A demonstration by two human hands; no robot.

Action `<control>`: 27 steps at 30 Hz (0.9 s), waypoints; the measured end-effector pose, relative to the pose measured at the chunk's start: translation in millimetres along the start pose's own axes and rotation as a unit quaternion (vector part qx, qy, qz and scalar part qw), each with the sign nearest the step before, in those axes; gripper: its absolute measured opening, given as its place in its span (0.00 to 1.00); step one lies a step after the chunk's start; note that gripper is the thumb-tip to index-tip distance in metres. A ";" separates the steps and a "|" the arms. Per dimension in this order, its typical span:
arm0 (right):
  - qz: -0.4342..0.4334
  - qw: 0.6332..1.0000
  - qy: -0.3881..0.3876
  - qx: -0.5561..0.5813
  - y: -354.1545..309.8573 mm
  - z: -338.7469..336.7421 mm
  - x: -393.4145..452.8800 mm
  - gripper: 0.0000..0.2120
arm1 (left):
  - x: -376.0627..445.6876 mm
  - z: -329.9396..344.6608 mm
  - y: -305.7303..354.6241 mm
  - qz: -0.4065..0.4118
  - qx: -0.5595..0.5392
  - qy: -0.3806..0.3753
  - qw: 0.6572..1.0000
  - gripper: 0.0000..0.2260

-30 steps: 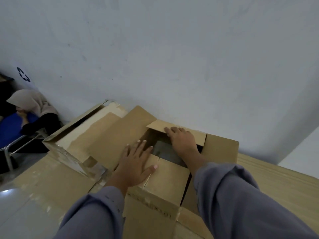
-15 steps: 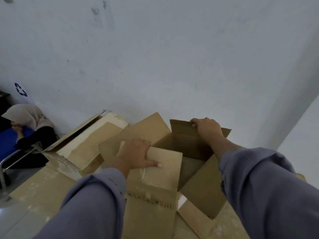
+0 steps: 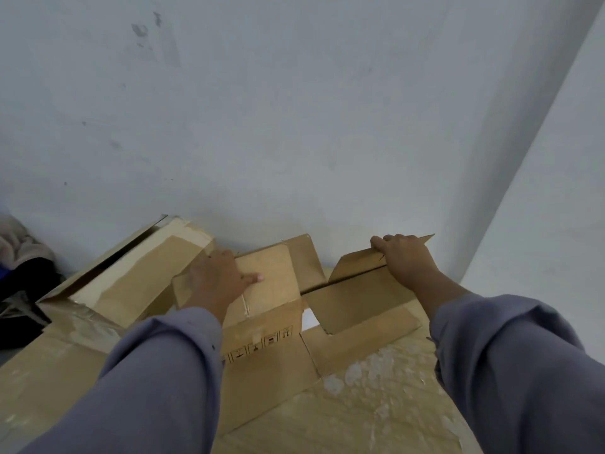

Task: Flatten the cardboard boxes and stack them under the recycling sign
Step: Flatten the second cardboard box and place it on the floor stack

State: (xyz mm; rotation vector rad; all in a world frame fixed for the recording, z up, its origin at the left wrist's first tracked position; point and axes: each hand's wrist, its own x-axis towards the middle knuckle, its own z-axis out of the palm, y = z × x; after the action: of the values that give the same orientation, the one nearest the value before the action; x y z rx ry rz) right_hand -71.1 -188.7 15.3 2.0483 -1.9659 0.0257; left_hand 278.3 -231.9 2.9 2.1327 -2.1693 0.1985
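Observation:
A brown cardboard box with printed handling symbols lies almost flat in front of me, against the white wall. My left hand presses palm-down on its left top flap. My right hand grips the far edge of the right flap, fingers curled over it. A second, larger flattened box with pale tape marks lies to the left, partly under my left hand. The recycling sign is out of view.
Flat cardboard sheets with torn white patches cover the floor under the boxes. A wall corner rises at right. At the far left edge sits a person in dark clothes, beside a dark object.
The box has collapsed from an open upright shape to nearly flat. My right hand pulled its flap outward to the right; my left hand slid forward and pressed down. The view tilted up.

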 end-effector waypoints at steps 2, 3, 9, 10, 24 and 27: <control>0.013 1.000 0.012 0.005 -1.0 3.0 -3.7 0.16 | -5.3 4.1 2.0 0.001 0.014 0.015 1.000 0.40; 0.021 1.000 0.022 0.008 -2.1 4.5 -5.1 0.16 | -8.2 4.8 3.0 0.004 0.015 0.038 0.999 0.38; 0.123 0.989 0.058 0.062 -15.2 13.5 -20.1 0.16 | -17.1 -2.5 2.2 0.081 -0.004 0.109 0.991 0.26; 0.158 0.980 0.078 0.092 -18.4 15.1 -24.9 0.16 | -16.7 -4.1 1.7 0.084 -0.038 0.096 0.991 0.24; 0.587 0.662 0.180 0.430 -119.7 21.7 -127.2 0.35 | -0.7 -74.7 -11.6 0.003 -0.431 0.028 0.902 0.31; 0.568 0.543 0.090 0.612 -127.9 29.6 -149.5 0.46 | -3.3 -65.3 -21.2 -0.032 -0.560 -0.022 0.828 0.32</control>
State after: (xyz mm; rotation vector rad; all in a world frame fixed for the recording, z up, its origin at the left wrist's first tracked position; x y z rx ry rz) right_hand 38.9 -47.6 -71.7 0.3515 -2.9744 2.2519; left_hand 297.9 -218.6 67.4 1.4467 -1.5152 -0.9058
